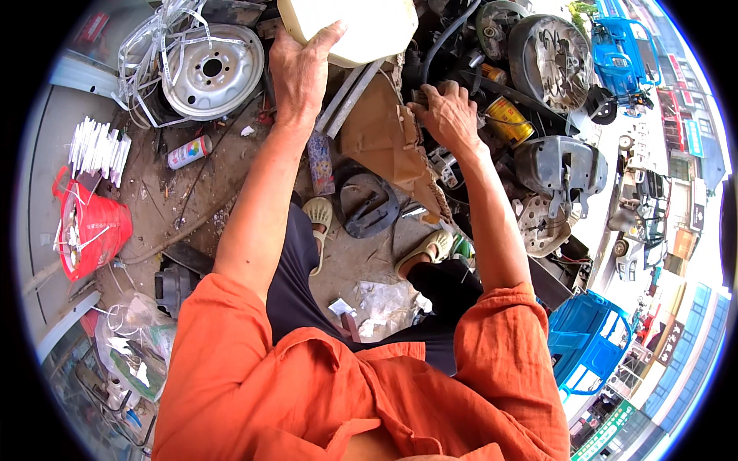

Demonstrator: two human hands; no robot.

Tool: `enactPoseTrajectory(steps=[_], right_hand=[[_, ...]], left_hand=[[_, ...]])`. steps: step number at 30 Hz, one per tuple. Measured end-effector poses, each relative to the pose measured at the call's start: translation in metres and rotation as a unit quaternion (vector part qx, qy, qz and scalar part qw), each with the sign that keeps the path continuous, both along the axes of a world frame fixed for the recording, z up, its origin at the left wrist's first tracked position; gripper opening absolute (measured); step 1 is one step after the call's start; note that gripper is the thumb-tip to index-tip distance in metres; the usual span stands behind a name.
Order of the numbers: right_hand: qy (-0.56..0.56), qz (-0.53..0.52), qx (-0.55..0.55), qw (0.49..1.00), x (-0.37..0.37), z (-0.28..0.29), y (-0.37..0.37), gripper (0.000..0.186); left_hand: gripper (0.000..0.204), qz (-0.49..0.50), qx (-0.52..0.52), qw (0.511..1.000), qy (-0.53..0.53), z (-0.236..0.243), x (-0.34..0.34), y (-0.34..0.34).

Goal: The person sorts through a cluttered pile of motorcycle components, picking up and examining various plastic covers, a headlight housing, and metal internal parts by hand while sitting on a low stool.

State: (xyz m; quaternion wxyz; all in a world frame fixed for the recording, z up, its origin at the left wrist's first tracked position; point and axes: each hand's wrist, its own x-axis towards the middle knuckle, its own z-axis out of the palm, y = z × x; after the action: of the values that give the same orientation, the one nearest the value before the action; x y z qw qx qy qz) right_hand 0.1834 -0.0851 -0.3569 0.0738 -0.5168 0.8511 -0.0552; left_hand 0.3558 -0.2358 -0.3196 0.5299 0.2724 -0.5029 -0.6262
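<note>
Left hand [300, 74] grips cream container [361, 31], right hand [450, 115] curled, hold unclear; bucket [110, 240] holds scraps [71, 221]

Location type: street-front vehicle repair workshop or parts store; which of the two cannot be determined. Indicators: a steel wheel rim [183, 86] and a small can [190, 152] lie on a soiled floor [201, 178]. Grimy mechanical parts [561, 165] and a yellow can [509, 121] form a pile at right. Beyond it, blue vehicles [584, 342], parked cars [629, 257] and building fronts [696, 326] line a street.
</note>
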Motion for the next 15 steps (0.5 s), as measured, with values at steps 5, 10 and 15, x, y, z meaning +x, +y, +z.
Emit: enactPoseTrajectory(steps=[5, 10, 15], right_hand=[[0.087, 0.083, -0.035, 0.992, -0.013, -0.010, -0.005, 0.039], [0.104, 0.054, -0.032, 0.993, -0.005, -0.017, -0.014, 0.037], [0.085, 0.041, -0.093, 0.991, -0.013, -0.026, 0.000, 0.032]], left_hand=[[0.047, 0.000, -0.018, 1.000, -0.009, -0.002, -0.003, 0.002], [0.045, 0.003, 0.017, 1.000, -0.016, -0.002, 0.009, 0.011], [0.049, -0.013, 0.007, 0.999, -0.041, 0.022, 0.007, 0.014]])
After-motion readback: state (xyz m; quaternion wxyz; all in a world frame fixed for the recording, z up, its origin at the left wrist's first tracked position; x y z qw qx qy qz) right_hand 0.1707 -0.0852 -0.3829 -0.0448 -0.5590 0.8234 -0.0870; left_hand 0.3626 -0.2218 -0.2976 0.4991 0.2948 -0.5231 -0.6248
